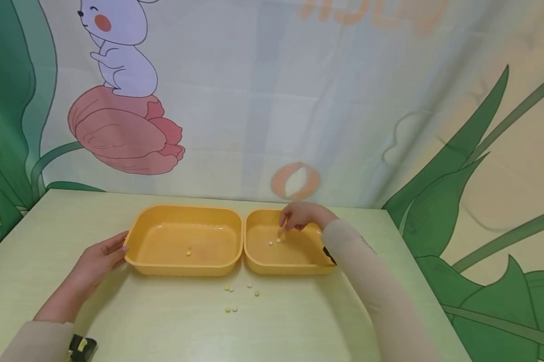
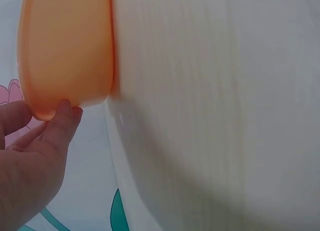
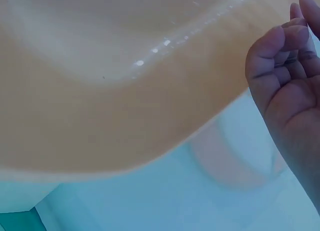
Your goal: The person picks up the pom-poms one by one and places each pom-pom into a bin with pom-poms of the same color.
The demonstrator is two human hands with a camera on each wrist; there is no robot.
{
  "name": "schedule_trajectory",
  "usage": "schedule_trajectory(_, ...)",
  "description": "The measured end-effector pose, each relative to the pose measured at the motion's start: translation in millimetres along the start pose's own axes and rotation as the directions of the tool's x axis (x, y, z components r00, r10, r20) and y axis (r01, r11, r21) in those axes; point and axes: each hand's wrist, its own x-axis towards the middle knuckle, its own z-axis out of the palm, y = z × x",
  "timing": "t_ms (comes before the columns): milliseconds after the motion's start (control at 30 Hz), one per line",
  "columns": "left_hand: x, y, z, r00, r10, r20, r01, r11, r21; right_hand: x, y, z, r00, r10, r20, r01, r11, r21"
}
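Two yellow plastic trays stand side by side on the table in the head view. My left hand (image 1: 95, 262) holds the left tray (image 1: 183, 270) by its outer end; the left wrist view has the thumb at the rim and fingertips (image 2: 64, 108) against the outside wall. Over the smaller right tray (image 1: 290, 269), my right hand (image 1: 297, 215) hangs with fingers bent downward and apart from the tray floor. Nothing shows between its fingers (image 3: 265, 56). Two small white beads (image 1: 274, 242) lie just below them. One yellow bead (image 1: 188, 253) lies in the left tray.
Several pale green and white beads (image 1: 231, 299) are scattered on the light table (image 1: 299, 322) in front of the trays. Behind the table hangs a printed curtain (image 1: 217, 100) with a rabbit and flowers. The right sleeve (image 1: 367, 271) crosses the right tray's outer end.
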Motion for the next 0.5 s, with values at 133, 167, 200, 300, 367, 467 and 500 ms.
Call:
schedule_trajectory(133, -0.3, 0.6, 0.0, 1.0, -0.003, 0.0, 0.003, 1.0, -0.003, -12.8, -1.2, -4.4, 0.998, -0.04, -0.047, 0.041, 0.999, 0.029)
schedule_trajectory(167, -0.3, 0.5, 0.0, 1.0, -0.003, 0.0, 0.003, 1.0, -0.004, -16.3, -1.0, -4.9, 0.997, -0.053, -0.06, 0.055, 0.998, 0.04)
schedule_trajectory(200, -0.6, 0.7, -0.1, 1.0, -0.001, 0.002, 0.001, 1.0, -0.009, -20.0, -0.6, -5.3, 0.995, -0.066, -0.077, 0.07, 0.996, 0.053)
schedule_trajectory(300, -0.7, 0.1, 0.6, 1.0, 0.002, -0.001, -0.002, 1.0, -0.008, -32.1, 0.7, -3.9, 0.982, -0.129, -0.137, 0.142, 0.986, 0.084)
schedule_trajectory(367, -0.9, -0.3, 1.1, 1.0, 0.003, -0.003, -0.003, 1.0, -0.01, -41.4, 0.2, -1.5, 0.966, -0.17, -0.194, 0.191, 0.977, 0.095)
schedule_trajectory(467, -1.1, -1.0, 1.9, 1.0, 0.0, -0.009, 0.0, 1.0, -0.012, -56.5, -1.1, 4.7, 0.939, -0.211, -0.271, 0.248, 0.962, 0.11)
schedule_trajectory(500, -1.2, -1.1, 2.1, 1.0, 0.0, -0.008, 0.0, 1.0, -0.012, -61.1, -1.8, 7.6, 0.931, -0.215, -0.296, 0.26, 0.958, 0.12)
